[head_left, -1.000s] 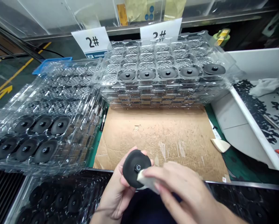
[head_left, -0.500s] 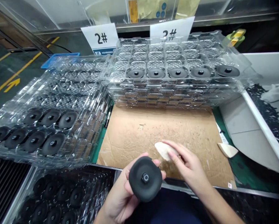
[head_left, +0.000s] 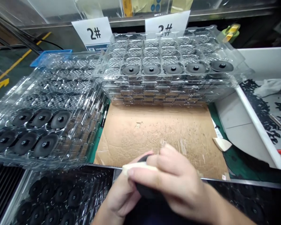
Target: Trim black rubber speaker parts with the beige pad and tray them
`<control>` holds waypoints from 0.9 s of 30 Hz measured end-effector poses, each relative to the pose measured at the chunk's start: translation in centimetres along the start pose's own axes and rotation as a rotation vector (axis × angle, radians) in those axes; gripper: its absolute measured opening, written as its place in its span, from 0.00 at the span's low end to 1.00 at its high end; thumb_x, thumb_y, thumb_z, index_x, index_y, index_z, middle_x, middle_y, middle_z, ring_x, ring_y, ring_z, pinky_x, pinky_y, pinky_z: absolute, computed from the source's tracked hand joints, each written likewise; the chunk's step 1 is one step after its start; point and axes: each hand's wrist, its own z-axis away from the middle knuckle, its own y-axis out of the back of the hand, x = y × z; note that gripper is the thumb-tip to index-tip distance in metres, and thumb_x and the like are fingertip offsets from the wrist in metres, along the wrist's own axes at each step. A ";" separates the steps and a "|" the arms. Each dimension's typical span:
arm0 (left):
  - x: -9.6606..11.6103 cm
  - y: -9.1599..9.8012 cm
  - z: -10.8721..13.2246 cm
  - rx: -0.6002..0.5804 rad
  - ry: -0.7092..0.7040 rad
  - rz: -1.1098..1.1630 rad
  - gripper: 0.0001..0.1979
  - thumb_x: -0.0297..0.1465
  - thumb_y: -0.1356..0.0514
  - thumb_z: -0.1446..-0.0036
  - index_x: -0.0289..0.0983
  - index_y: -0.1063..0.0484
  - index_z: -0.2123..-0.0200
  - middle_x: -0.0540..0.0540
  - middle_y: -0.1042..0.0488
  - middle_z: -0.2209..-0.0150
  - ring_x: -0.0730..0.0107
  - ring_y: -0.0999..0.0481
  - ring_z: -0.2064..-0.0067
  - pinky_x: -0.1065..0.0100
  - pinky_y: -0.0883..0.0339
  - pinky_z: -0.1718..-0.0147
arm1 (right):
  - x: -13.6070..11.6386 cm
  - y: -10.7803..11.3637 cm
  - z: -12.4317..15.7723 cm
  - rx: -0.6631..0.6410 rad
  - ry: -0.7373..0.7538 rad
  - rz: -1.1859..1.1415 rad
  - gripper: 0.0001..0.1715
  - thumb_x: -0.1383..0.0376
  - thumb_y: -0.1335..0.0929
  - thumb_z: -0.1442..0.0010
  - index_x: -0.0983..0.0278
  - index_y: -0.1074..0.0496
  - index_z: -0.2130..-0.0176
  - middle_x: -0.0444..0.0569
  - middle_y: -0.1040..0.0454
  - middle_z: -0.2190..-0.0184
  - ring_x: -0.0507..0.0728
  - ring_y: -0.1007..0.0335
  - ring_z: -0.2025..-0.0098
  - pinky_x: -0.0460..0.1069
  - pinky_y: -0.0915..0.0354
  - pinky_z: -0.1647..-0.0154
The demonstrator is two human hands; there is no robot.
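Near the front edge of the cardboard, my left hand (head_left: 123, 193) holds a black rounded part (head_left: 146, 191), mostly hidden behind my right hand. My right hand (head_left: 171, 178) is closed on a pale wedge-shaped piece (head_left: 138, 166) and lies over the black part. Whether the wedge touches the part's surface cannot be made out. A second pale wedge (head_left: 222, 144) rests at the right edge of the cardboard (head_left: 154, 131).
Clear trays (head_left: 171, 82) are stacked behind the cardboard, with a row of black parts. Another stack (head_left: 84, 122) stands left, more black parts (head_left: 60, 193) lower left. A white bin (head_left: 260, 125) with black scraps is at right.
My right hand has moved left with the pale wedge, over the black part in my left hand, now largely covering it. The view has shifted slightly.
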 end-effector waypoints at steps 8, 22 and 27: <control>-0.3 0.3 -0.2 -0.099 -0.086 0.050 0.21 0.34 0.33 0.57 0.40 0.27 0.56 0.49 0.23 0.59 0.71 0.26 0.55 0.76 0.35 0.55 | -0.6 -2.2 -0.1 0.161 -0.084 0.074 0.18 0.74 0.41 0.41 0.70 0.33 0.51 0.50 0.29 0.70 0.54 0.38 0.71 0.51 0.42 0.70; -0.2 -0.2 -0.8 -0.012 -0.329 0.076 0.23 0.28 0.34 0.55 0.44 0.30 0.53 0.49 0.26 0.52 0.61 0.28 0.51 0.70 0.33 0.52 | 2.1 -3.3 3.9 0.410 -0.658 -0.322 0.16 0.65 0.37 0.39 0.57 0.32 0.51 0.44 0.27 0.55 0.54 0.29 0.56 0.46 0.30 0.59; -0.4 -0.2 -0.6 0.010 -0.309 0.067 0.24 0.30 0.34 0.56 0.45 0.30 0.53 0.49 0.26 0.52 0.60 0.26 0.52 0.67 0.33 0.52 | 1.2 -2.3 3.6 0.486 -0.672 -0.123 0.19 0.65 0.36 0.40 0.55 0.34 0.48 0.44 0.30 0.52 0.54 0.31 0.55 0.47 0.32 0.56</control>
